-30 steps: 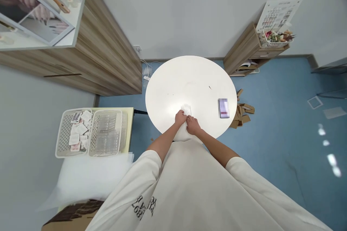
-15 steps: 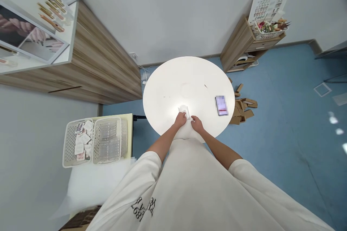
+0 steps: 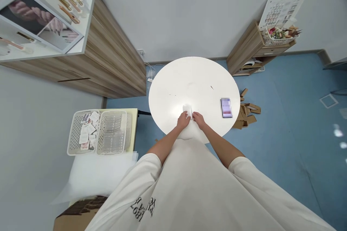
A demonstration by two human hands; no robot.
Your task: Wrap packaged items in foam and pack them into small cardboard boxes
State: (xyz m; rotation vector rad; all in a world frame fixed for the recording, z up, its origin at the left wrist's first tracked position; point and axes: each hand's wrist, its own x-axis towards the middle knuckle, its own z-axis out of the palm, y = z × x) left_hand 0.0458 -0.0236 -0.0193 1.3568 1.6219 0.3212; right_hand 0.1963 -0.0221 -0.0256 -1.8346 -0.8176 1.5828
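Note:
A small white, translucent packet (image 3: pixel 187 108) lies at the near side of the round white table (image 3: pixel 173 75). My left hand (image 3: pixel 184 120) is closed on its left and near side, thumb pointing inward. At its right edge my right hand (image 3: pixel 198 119) has its fingers bent and pressed against the white wrapping. A whitish sheet (image 3: pixel 192 132) stretches between my wrists toward my shirt; its border with the tabletop is hard to see. What the packet contains is hidden.
A phone-like, pixelated object (image 3: pixel 226 108) lies at the table's right. To the left, white baskets hold small packets (image 3: pixel 87 129) and clear plastic boxes (image 3: pixel 111 133), beside stacked white translucent sheets (image 3: pixel 101 173). Cardboard pieces (image 3: pixel 245 115) lie on the floor.
My right hand has closed in on the packet's right edge, and the packet looks narrower and more upright. The whole view has shifted slightly.

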